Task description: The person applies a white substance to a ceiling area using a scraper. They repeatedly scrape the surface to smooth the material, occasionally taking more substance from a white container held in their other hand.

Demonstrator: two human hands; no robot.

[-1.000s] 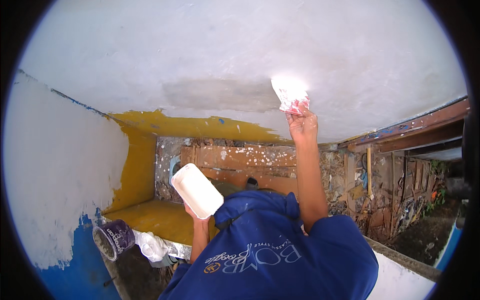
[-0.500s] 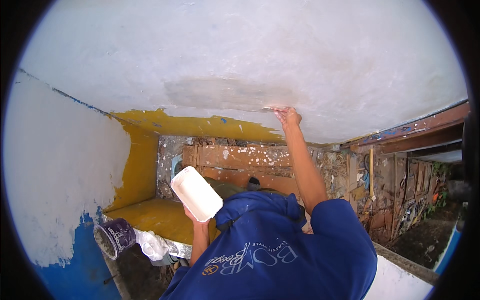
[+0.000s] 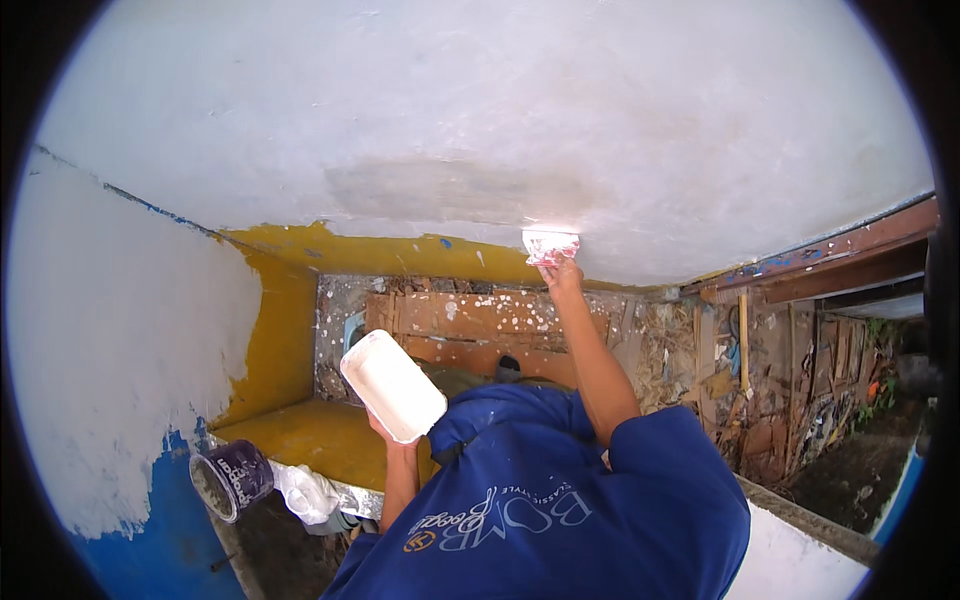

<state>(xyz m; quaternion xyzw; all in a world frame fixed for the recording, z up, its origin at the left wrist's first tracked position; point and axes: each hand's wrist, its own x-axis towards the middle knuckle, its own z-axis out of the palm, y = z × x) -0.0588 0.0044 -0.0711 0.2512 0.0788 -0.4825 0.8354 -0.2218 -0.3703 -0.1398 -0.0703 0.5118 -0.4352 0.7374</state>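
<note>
The right hand (image 3: pixel 563 274) gripped a scraper (image 3: pixel 551 247), apparently touching the wall (image 3: pixel 480 90) near its lower edge. The left hand (image 3: pixel 384 430) gripped a tray (image 3: pixel 415 410).

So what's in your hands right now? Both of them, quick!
Left hand: holding a white rectangular tray, fingers partly hidden beneath it.
Right hand: closed on a flat red-and-white spreader.

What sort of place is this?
Likely a building being renovated: a wall with ragged white coating over yellow paint, white-spattered brown sheets on the ground, and a dark purple bucket.
</note>
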